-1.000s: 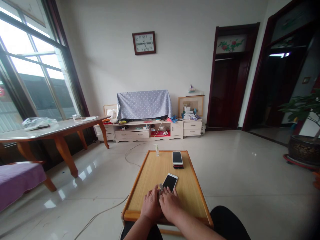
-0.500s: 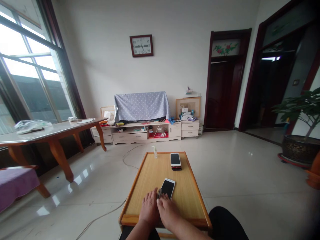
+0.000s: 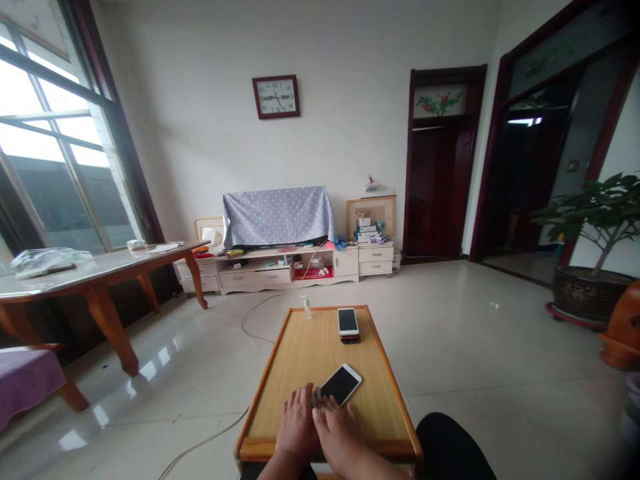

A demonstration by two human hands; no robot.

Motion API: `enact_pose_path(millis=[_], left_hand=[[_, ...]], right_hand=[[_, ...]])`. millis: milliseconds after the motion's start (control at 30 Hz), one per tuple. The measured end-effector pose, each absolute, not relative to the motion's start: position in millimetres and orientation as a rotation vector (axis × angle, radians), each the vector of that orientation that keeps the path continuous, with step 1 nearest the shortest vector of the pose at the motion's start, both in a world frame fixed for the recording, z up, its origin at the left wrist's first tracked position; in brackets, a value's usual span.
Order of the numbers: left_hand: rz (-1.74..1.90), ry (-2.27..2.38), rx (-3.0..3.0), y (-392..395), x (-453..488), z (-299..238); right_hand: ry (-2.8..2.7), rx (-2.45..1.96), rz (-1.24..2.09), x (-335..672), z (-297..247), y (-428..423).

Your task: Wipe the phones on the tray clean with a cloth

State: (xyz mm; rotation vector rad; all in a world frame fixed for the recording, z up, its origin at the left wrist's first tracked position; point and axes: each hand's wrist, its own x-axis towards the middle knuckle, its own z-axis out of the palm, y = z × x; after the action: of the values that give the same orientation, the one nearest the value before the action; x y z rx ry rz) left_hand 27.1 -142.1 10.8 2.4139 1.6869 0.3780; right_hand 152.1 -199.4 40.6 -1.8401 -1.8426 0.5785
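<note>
A white phone with a dark screen (image 3: 341, 384) lies on the small wooden table (image 3: 300, 353) in front of me. My right hand (image 3: 336, 433) rests at the phone's near end, its fingers touching it. My left hand (image 3: 295, 421) lies flat beside it with fingers stretched out, close to a small pale object (image 3: 316, 399) that I cannot make out. Farther along the table a second white phone (image 3: 348, 321) sits stacked on a darker one. A little pump bottle (image 3: 306, 307) stands at the far edge.
A cable (image 3: 200, 437) trails across the tiled floor left of the table. A long wooden table (image 3: 90, 267) stands by the window at left, a low TV cabinet (image 3: 280, 263) at the back wall, a potted plant (image 3: 593, 273) at right.
The near phone has turned so its far end points more to the right. The camera view has shifted slightly; my hands stay at the phone's near end.
</note>
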Motion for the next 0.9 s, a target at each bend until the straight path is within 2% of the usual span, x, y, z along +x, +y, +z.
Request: enact_pose_path(millis=[333, 600, 900], left_hand=[[0.429, 1.665, 2.358, -140.4, 27.3, 12.3], [0.557, 1.64, 2.401, -147.9, 32.3, 21.7], [0.546, 1.653, 2.438, -146.9, 34.7, 17.4]], right_hand=[[-1.947, -1.806, 0.481, 160.7, 33.1, -196.9], [-1.762, -2.104, 0.368, 215.6, 27.9, -161.7], [-1.771, -2.129, 0.362, 217.9, 26.1, -167.3]])
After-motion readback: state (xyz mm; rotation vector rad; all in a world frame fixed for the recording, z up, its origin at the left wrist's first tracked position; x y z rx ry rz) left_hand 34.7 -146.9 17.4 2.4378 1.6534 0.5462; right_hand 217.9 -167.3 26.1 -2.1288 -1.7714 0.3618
